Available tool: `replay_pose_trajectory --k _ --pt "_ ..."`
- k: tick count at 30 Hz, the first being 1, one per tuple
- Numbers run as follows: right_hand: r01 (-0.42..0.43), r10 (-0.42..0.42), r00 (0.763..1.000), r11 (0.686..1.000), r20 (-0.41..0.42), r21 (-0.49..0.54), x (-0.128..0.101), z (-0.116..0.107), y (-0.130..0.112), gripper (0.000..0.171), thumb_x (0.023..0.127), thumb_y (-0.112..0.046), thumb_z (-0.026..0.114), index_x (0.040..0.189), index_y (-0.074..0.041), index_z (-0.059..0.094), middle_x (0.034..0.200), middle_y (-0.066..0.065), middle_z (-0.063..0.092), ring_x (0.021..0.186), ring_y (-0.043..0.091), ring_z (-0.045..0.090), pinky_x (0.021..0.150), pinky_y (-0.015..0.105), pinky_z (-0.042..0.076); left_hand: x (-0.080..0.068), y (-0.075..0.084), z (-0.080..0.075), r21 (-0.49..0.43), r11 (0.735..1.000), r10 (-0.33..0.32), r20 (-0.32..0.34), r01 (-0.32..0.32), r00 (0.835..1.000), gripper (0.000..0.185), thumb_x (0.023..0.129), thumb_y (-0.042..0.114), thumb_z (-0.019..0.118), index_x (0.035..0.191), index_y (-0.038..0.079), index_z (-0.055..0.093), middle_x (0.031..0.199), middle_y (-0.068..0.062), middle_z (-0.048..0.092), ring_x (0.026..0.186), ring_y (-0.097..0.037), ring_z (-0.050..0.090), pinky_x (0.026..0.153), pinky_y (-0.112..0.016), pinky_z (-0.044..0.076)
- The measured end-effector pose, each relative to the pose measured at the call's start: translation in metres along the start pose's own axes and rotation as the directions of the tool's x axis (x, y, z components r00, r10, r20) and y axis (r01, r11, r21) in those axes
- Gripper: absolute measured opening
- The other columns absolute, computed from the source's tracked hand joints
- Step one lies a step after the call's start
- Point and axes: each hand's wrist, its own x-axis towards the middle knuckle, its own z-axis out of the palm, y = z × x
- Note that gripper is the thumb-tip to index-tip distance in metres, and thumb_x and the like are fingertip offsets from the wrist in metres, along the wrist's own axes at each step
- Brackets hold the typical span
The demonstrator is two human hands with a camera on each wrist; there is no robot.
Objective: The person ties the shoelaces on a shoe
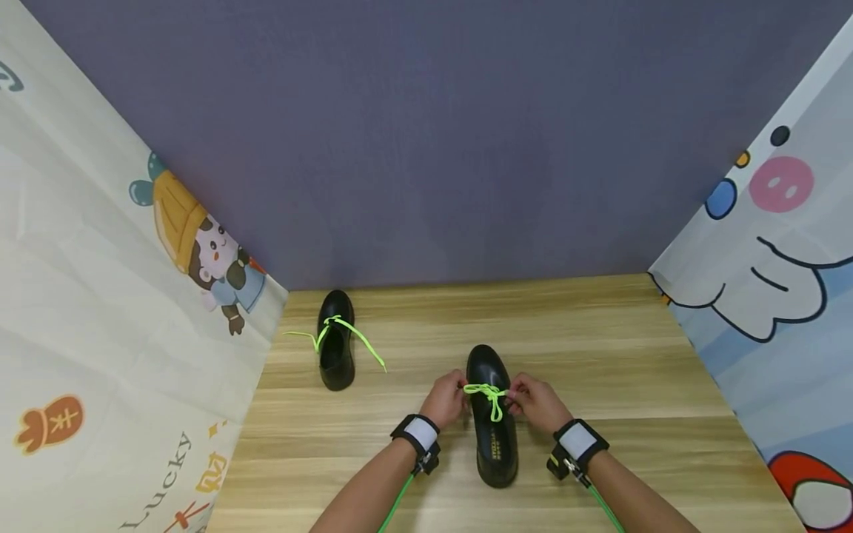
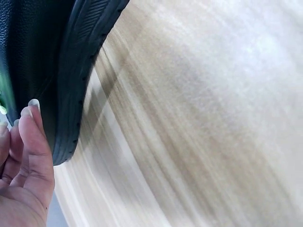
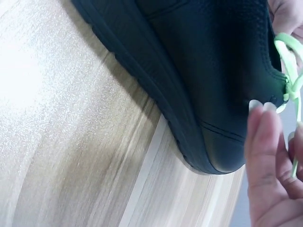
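A black shoe (image 1: 492, 422) stands on the wooden table (image 1: 633, 355), toe pointing away from me, with a neon green lace (image 1: 490, 394) tied across its top. My left hand (image 1: 445, 400) pinches the lace's left side and my right hand (image 1: 533, 400) pinches its right side, one on each flank of the shoe. The left wrist view shows the shoe's ribbed sole (image 2: 80, 71) beside my fingers (image 2: 28, 142). In the right wrist view the shoe's black side (image 3: 208, 71), the green lace (image 3: 289, 71) and my fingers (image 3: 267, 156) appear.
A second black shoe (image 1: 335, 340) with a loose green lace (image 1: 353, 333) stands at the back left of the table. A grey wall rises behind. Printed cartoon curtains (image 1: 100, 296) close in the left and right sides.
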Motion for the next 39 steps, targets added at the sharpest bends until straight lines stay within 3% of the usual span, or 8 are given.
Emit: replay_pose_trajectory --k 8,22,24,27,30,32,36,39 --pt "-0.037 0.038 0.999 0.998 -0.022 0.047 -0.003 -0.003 -0.005 0.008 0.096 0.012 0.053 0.092 0.005 0.051 0.082 0.015 0.069 0.067 0.022 0.069 0.062 0.035 0.059 -0.003 -0.004 0.002 -0.046 0.997 -0.070 -0.034 0.069 0.997 0.013 0.096 -0.004 0.060 0.086 0.003 0.054 0.082 -0.005 0.059 0.058 -0.006 0.057 0.054 -0.021 0.048" --pt "-0.110 0.120 0.992 0.967 -0.030 0.232 -0.006 -0.006 -0.001 0.004 0.098 0.014 0.043 0.097 0.011 0.042 0.087 0.029 0.065 0.074 0.042 0.070 0.070 0.049 0.059 -0.006 -0.009 -0.002 -0.046 0.997 -0.059 -0.039 0.058 0.997 0.009 0.095 -0.005 0.061 0.088 -0.001 0.058 0.082 -0.013 0.065 0.062 -0.006 0.057 0.058 -0.023 0.050" --pt "-0.089 0.099 0.993 0.984 -0.061 0.156 -0.007 -0.006 0.000 0.004 0.098 0.012 0.048 0.100 0.010 0.045 0.092 0.027 0.065 0.079 0.040 0.070 0.072 0.046 0.060 -0.006 -0.009 -0.003 -0.001 1.000 -0.031 -0.040 0.031 0.999 0.004 0.095 -0.002 0.063 0.091 0.000 0.062 0.086 -0.011 0.065 0.068 -0.009 0.059 0.062 -0.024 0.050" --pt "0.035 -0.051 0.983 0.995 -0.176 -0.094 -0.008 -0.005 -0.002 0.015 0.095 0.006 0.061 0.107 0.008 0.053 0.100 0.022 0.060 0.088 0.036 0.065 0.076 0.043 0.056 -0.005 -0.008 -0.006 0.083 0.996 0.021 -0.069 -0.015 0.997 0.008 0.094 0.000 0.062 0.100 0.001 0.067 0.095 -0.008 0.065 0.083 -0.017 0.062 0.074 -0.029 0.052" --pt "0.161 -0.275 0.922 0.912 -0.273 -0.377 -0.010 0.002 -0.009 0.027 0.087 -0.003 0.075 0.109 0.004 0.060 0.101 0.016 0.055 0.094 0.033 0.055 0.079 0.044 0.047 0.000 -0.005 -0.010 0.104 0.993 0.059 -0.084 -0.050 0.995 0.020 0.096 0.000 0.057 0.113 0.002 0.068 0.106 -0.010 0.064 0.098 -0.024 0.061 0.084 -0.035 0.053" --pt "0.230 -0.378 0.894 0.848 -0.239 -0.478 -0.012 0.010 -0.016 0.033 0.084 -0.012 0.081 0.109 0.002 0.063 0.100 0.013 0.053 0.091 0.028 0.052 0.076 0.042 0.045 0.005 -0.001 -0.011 0.113 0.991 0.083 -0.061 -0.075 0.995 0.023 0.099 0.006 0.056 0.120 0.005 0.068 0.111 -0.008 0.064 0.102 -0.024 0.059 0.087 -0.035 0.052" --pt "0.302 -0.424 0.902 0.756 -0.082 -0.581 -0.020 0.031 -0.030 0.042 0.081 -0.031 0.085 0.107 -0.006 0.064 0.094 0.001 0.050 0.077 0.011 0.049 0.063 0.028 0.044 0.012 0.005 -0.012 0.118 0.986 0.112 0.045 -0.117 0.993 0.025 0.101 0.019 0.061 0.123 0.009 0.069 0.107 -0.005 0.064 0.094 -0.015 0.059 0.080 -0.028 0.051" --pt "0.305 -0.429 0.902 0.723 -0.056 -0.620 -0.024 0.042 -0.032 0.037 0.080 -0.025 0.086 0.102 -0.008 0.062 0.090 -0.001 0.047 0.069 0.008 0.047 0.058 0.023 0.042 0.013 0.008 -0.009 0.127 0.984 0.114 0.083 -0.124 0.990 0.021 0.099 0.020 0.065 0.116 0.009 0.072 0.099 -0.002 0.062 0.083 -0.008 0.056 0.074 -0.022 0.049"
